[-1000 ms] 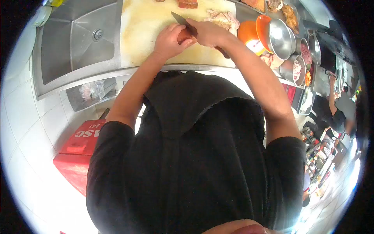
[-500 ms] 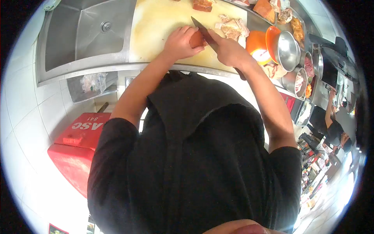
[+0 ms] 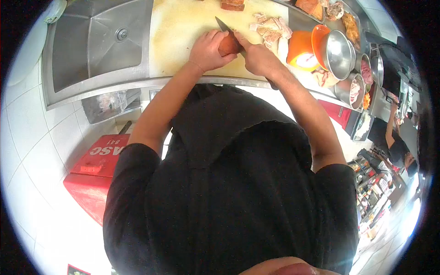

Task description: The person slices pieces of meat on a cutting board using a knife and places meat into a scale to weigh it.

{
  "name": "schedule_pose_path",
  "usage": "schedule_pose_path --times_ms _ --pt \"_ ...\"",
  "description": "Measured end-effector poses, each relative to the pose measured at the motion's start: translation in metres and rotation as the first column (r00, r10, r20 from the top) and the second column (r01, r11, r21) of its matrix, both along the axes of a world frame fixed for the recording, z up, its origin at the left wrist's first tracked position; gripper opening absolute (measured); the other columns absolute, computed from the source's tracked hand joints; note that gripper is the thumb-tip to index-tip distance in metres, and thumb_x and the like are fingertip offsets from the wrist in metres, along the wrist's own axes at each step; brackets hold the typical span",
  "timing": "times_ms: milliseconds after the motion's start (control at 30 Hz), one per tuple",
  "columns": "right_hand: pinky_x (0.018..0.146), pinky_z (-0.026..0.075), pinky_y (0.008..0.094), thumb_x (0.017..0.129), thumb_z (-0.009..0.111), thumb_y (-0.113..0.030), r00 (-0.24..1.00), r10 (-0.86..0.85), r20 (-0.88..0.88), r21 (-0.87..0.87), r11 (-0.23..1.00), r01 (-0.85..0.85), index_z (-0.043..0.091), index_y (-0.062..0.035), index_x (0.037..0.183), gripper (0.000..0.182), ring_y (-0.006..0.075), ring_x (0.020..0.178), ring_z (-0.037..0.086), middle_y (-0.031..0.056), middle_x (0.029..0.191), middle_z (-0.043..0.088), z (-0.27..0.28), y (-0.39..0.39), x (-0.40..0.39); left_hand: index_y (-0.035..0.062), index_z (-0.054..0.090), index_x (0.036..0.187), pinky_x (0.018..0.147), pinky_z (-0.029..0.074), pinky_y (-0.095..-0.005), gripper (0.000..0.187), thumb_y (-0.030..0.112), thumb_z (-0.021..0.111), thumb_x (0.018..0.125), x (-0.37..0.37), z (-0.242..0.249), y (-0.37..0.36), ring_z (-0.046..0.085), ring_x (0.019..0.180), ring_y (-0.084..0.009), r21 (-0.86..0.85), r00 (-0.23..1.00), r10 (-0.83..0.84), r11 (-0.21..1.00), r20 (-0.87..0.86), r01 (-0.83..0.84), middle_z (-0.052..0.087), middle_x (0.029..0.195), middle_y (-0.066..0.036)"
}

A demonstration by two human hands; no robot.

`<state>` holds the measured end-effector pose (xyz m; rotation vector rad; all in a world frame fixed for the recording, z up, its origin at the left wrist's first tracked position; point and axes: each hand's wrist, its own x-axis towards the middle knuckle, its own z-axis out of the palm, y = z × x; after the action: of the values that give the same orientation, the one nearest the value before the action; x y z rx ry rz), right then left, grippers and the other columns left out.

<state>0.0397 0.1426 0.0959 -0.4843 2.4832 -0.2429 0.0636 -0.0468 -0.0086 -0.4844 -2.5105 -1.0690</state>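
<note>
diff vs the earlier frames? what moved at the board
The right hand worked the knife back and forth through the brown piece of meat; the blade tip sits slightly further left than half a second ago. The left hand still pins the meat on the cutting board. Neither grip changed; the bowls stayed put.

We read white letters "ASC" and, beneath them, digits that look like "841" on the lid of the red box [image 3: 98,158] at eight o'clock; both appear upside down to us, and the word runs on under the person's sleeve. The label on the orange container [image 3: 300,49] at one o'clock is too blurred to read.
</note>
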Motion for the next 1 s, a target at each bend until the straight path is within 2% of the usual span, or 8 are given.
schedule_pose_path --times_ms 133,333,467,700,733,867,967,1000 --pt "0.082 0.057 0.0521 0.086 0.057 -0.003 0.998 -0.063 0.019 -0.032 0.997 0.063 0.014 -0.0258 0.165 0.093 0.0425 0.092 0.073 0.0261 0.1 0.073 -0.022 0.0 0.009 0.0055 0.067 0.121 0.089 0.054 -0.0462 0.073 0.045 0.09 0.064 -0.002 0.005 0.001 0.065 0.102 -0.0352 -0.034 0.994 0.002 0.999 0.106 0.001 0.066 0.114 -0.015" --pt "0.075 0.057 0.0517 0.086 0.059 -0.003 0.992 -0.118 -0.034 -0.08 0.99 0.115 0.012 -0.029 0.165 0.095 0.0408 0.086 0.073 0.0237 0.093 0.073 -0.039 0.006 0.022 0.0039 0.065 0.123 0.091 0.054 -0.0451 0.071 0.038 0.092 0.067 -0.005 0.004 0.001 0.064 0.104 -0.0371 -0.01 0.998 -0.055 0.998 0.043 0.056 0.065 0.112 -0.016" --pt "0.074 0.057 0.0521 0.085 0.06 -0.002 0.986 -0.12 -0.113 -0.18 0.979 0.099 0.017 -0.0284 0.164 0.094 0.0401 0.085 0.073 0.0232 0.093 0.073 -0.036 0.019 0.029 0.0041 0.065 0.123 0.087 0.054 -0.0456 0.072 0.041 0.09 0.067 -0.003 0.012 0.004 0.065 0.1 -0.0362 -0.121 0.995 -0.031 0.992 0.092 0.042 0.065 0.11 -0.017" --pt "0.074 0.057 0.0515 0.085 0.058 -0.003 0.974 -0.15 -0.172 -0.26 0.96 0.102 0.017 -0.0322 0.164 0.094 0.04 0.082 0.072 0.0219 0.091 0.072 -0.036 0.064 0.053 0.0051 0.062 0.127 0.089 0.055 -0.0458 0.073 0.045 0.087 0.07 0.008 0.035 0.012 0.065 0.106 -0.037 -0.273 0.966 0.077 0.962 0.245 -0.008 0.065 0.113 -0.016" --pt "0.074 0.057 0.0513 0.085 0.058 -0.003 0.973 -0.156 -0.171 -0.257 0.96 0.109 0.016 -0.0327 0.165 0.094 0.0399 0.081 0.072 0.0219 0.09 0.072 -0.035 0.067 0.053 0.0042 0.061 0.128 0.09 0.054 -0.0454 0.074 0.045 0.086 0.072 0.011 0.037 0.013 0.065 0.107 -0.0372 -0.275 0.962 0.105 0.961 0.251 -0.033 0.065 0.114 -0.017" --pt "0.069 0.052 0.0527 0.087 0.059 -0.002 0.916 -0.331 -0.226 -0.434 0.876 0.21 0.025 -0.0345 0.163 0.09 0.0423 0.073 0.067 0.0258 0.078 0.066 -0.024 0.097 0.064 0.0029 0.059 0.13 0.092 0.055 -0.0456 0.073 0.045 0.083 0.076 0.028 0.038 0.011 0.065 0.107 -0.0387 -0.253 0.946 0.197 0.959 0.258 -0.13 0.065 0.118 -0.02" --pt "0.073 0.054 0.0554 0.09 0.058 -0.006 0.915 -0.386 -0.12 -0.498 0.821 0.28 0.025 -0.0359 0.162 0.085 0.0435 0.077 0.069 0.0253 0.083 0.069 -0.015 0.12 0.078 0.002 0.058 0.131 0.092 0.055 -0.0459 0.07 0.043 0.081 0.08 0.035 0.029 0.007 0.066 0.106 -0.0404 -0.165 0.922 0.227 0.969 0.315 -0.182 0.065 0.121 -0.023" --pt "0.072 0.053 0.0559 0.091 0.058 -0.006 0.923 -0.371 -0.098 -0.463 0.838 0.288 0.027 -0.0363 0.162 0.083 0.0442 0.076 0.068 0.0257 0.081 0.068 -0.013 0.124 0.083 0.0014 0.057 0.131 0.092 0.055 -0.0458 0.068 0.042 0.08 0.082 0.037 0.03 0.005 0.066 0.106 -0.0409 -0.133 0.908 0.235 0.971 0.346 -0.201 0.065 0.123 -0.023"
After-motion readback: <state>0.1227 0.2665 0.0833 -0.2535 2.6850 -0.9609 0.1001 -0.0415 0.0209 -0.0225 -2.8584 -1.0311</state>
